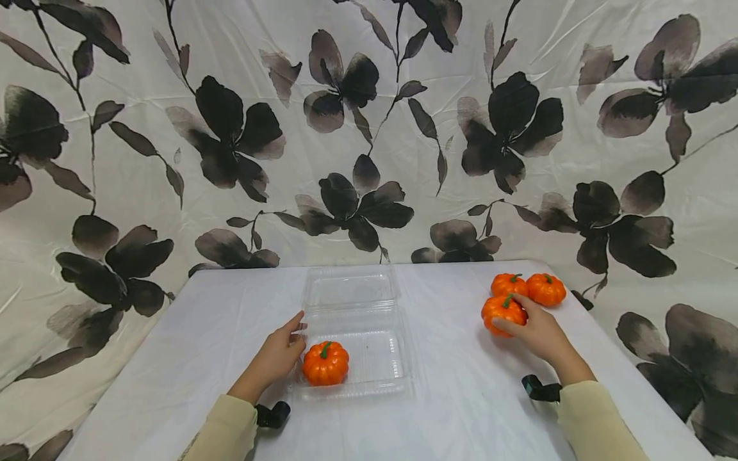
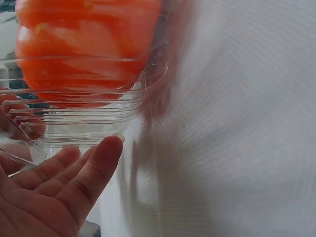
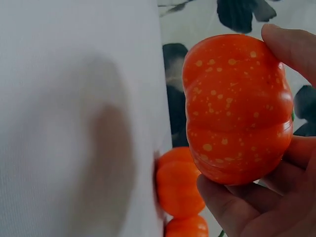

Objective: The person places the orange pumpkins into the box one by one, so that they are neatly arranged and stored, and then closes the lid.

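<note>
An orange toy pumpkin (image 1: 503, 315) with a green stem is in my right hand (image 1: 539, 330), pinched between thumb and fingers. In the right wrist view that pumpkin (image 3: 237, 108) shows pale speckles and is held off the white cloth. Two more pumpkins, one (image 1: 508, 284) beside the other (image 1: 546, 290), sit just behind it. My left hand (image 1: 277, 352) is at the left side of a clear plastic clamshell box (image 1: 375, 358), its fingers fairly straight at the rim. Another pumpkin (image 1: 325, 363) sits in the left part of the box's base.
The box's lid (image 1: 348, 288) lies open toward the back of the white table (image 1: 450, 397). A floral cloth (image 1: 357, 128) hangs behind the table. Black wrist cameras are strapped at the left wrist (image 1: 273, 415) and right wrist (image 1: 541, 388).
</note>
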Available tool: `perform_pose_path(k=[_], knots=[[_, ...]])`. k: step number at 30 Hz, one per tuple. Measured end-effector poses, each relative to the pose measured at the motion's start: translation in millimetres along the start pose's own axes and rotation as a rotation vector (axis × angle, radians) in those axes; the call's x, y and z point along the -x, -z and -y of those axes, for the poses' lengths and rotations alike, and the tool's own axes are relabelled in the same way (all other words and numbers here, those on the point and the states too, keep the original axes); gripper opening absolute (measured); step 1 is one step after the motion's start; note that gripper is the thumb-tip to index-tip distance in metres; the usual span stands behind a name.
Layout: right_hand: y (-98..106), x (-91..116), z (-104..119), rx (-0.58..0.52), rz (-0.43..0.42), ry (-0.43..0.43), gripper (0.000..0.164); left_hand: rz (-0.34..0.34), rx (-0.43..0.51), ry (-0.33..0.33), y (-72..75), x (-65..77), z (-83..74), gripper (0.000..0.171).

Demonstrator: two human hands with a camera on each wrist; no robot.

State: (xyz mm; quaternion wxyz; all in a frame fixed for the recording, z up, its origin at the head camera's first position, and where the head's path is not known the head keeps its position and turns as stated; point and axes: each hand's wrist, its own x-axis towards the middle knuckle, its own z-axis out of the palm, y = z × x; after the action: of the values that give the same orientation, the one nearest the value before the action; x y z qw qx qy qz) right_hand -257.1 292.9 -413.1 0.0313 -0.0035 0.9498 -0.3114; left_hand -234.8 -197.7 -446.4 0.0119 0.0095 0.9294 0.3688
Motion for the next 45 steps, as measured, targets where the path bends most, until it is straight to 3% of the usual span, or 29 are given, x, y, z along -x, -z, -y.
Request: perform_pose_path(k=[18, 33, 45], knots=[[-13.4, 7.1, 30.9, -0.012, 0.016, 0.120, 0.095, 0.004, -0.012, 0.005, 0.4, -0.2, -0.5, 0.064], [-20.0, 17.1, 56.7, -0.084, 0.071, 0.198, 0.086, 0.007, -0.017, 0.020, 1.0, 2.2, -2.4, 0.064], [-24.7, 25.0, 78.2, -0.091, 0.051, 0.291, 0.083, -0.013, -0.012, -0.043, 1.7, 4.2, -0.9, 0.061]])
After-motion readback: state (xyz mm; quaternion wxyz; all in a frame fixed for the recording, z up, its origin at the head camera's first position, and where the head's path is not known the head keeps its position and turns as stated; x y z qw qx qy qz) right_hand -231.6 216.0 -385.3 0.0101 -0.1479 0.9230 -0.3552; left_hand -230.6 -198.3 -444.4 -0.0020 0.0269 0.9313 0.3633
